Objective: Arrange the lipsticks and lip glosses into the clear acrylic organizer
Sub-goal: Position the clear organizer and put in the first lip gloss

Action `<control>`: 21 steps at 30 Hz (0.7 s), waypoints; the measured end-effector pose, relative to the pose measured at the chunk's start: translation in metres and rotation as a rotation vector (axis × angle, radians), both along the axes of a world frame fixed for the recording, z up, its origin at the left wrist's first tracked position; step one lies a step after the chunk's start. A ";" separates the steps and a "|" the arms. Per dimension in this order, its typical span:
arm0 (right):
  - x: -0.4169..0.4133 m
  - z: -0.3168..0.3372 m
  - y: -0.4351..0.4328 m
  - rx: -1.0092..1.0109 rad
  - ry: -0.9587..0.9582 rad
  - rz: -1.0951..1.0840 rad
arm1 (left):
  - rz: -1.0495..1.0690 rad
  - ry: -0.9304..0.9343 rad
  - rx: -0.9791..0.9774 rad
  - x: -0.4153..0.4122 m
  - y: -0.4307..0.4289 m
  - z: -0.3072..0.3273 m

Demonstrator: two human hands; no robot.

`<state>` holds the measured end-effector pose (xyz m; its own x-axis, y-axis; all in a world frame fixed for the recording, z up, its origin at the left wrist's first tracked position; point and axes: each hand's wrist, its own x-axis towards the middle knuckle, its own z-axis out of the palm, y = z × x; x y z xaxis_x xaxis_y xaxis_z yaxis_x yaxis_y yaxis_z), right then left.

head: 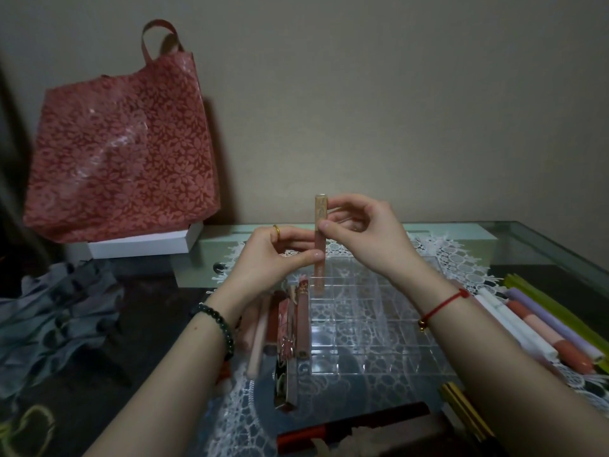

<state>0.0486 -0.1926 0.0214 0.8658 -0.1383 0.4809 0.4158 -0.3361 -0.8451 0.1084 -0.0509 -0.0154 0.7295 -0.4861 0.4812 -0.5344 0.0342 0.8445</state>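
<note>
At the far left a crumpled grey-blue cloth (pixel 56 321) lies on the dark part of the table. Behind it my red plastic carrier bag with a pink flower print (pixel 122 143) stands against the plain beige wall (pixel 395 94), its base on a flat white box (pixel 145 244). I can read no lettering on either.

My left hand (pixel 268 255), with a gold ring (pixel 276 230) on one finger and a dark beaded bracelet (pixel 216 328) at the wrist, is closed, its thumb and fingertips pinching the lower part of a slim pink lip gloss tube with a pale gold patterned cap (pixel 319 245). The tube is upright, its bottom end at the back-left compartments of the clear acrylic grid organizer (pixel 379 324); I cannot tell whether it touches the floor of a cell. The cap carries a pattern or lettering too blurred to read.

Below my left hand several lipsticks and glosses in pink, brown and red cases (pixel 290 328) lie lengthwise along the organizer's left edge; some look printed, but nothing is legible.

My right hand (pixel 365 235) is closed on the tube's cap, thumb and forefinger gripping it, and a red string bracelet (pixel 443 303) is tied round that wrist.

The organizer rests on a white lace doily (pixel 445 255) spread over the glass tabletop (pixel 543 239). To the right, more long tubes in white, coral, lilac and yellow-green (pixel 540 321) lie side by side on the doily's edge. At the near edge a dark red tube (pixel 346 427) lies crosswise.
</note>
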 end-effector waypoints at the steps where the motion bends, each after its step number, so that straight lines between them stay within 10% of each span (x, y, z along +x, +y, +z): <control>1: 0.000 0.000 0.000 0.001 0.002 -0.004 | 0.001 -0.003 0.000 0.000 0.000 0.000; 21: -0.001 -0.001 -0.006 -0.066 0.050 0.018 | 0.021 0.012 0.048 -0.002 0.003 0.001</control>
<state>0.0477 -0.1984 0.0201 0.8910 -0.0923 0.4445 0.3799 -0.3842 -0.8414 0.1068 -0.0479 -0.0140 0.7455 -0.4929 0.4488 -0.5242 -0.0177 0.8514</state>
